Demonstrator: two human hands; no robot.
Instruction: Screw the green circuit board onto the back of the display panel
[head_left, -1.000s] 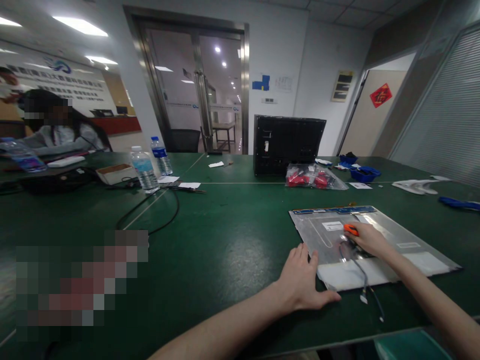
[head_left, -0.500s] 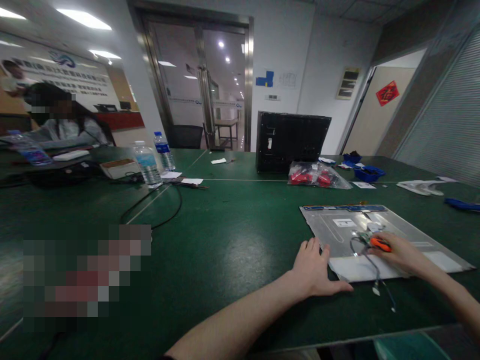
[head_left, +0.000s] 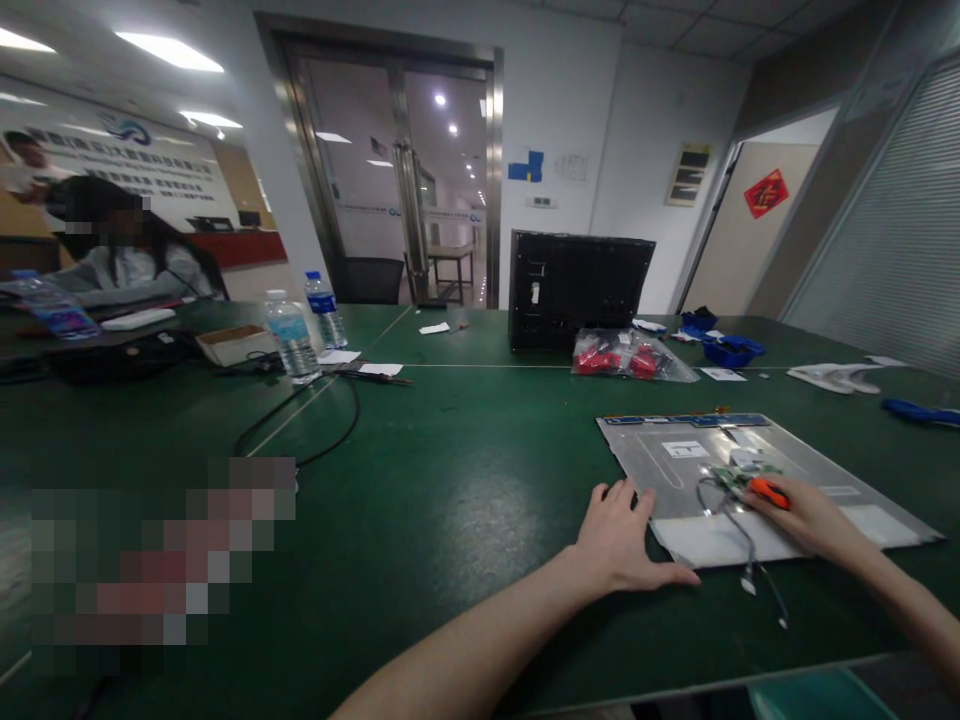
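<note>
A flat, silvery display panel [head_left: 649, 455] lies back side up on the table at the right. My left hand [head_left: 616, 540] rests with fingers spread at its left edge, thumb along the near corner. My right hand [head_left: 806, 515] is closed around an orange-and-black tool [head_left: 771, 491], its working end hidden behind my fingers. Beneath that hand is a small green circuit board [head_left: 727, 479] near the panel's middle. Dark cables [head_left: 744, 545] run from the board over the near edge onto the table, ending in small white connectors.
Behind the panel stands a black monitor housing [head_left: 581, 285], with a clear bag of red parts [head_left: 634, 358] before it. Blue trays [head_left: 731, 352] sit at the back right. Water bottles [head_left: 292, 340] and a black cable [head_left: 352, 425] are to the left. A person [head_left: 142, 245] sits far left.
My right hand and the orange tool have shifted slightly to the right over the panel, uncovering more of the circuit board. My left hand keeps its place at the panel's edge.
</note>
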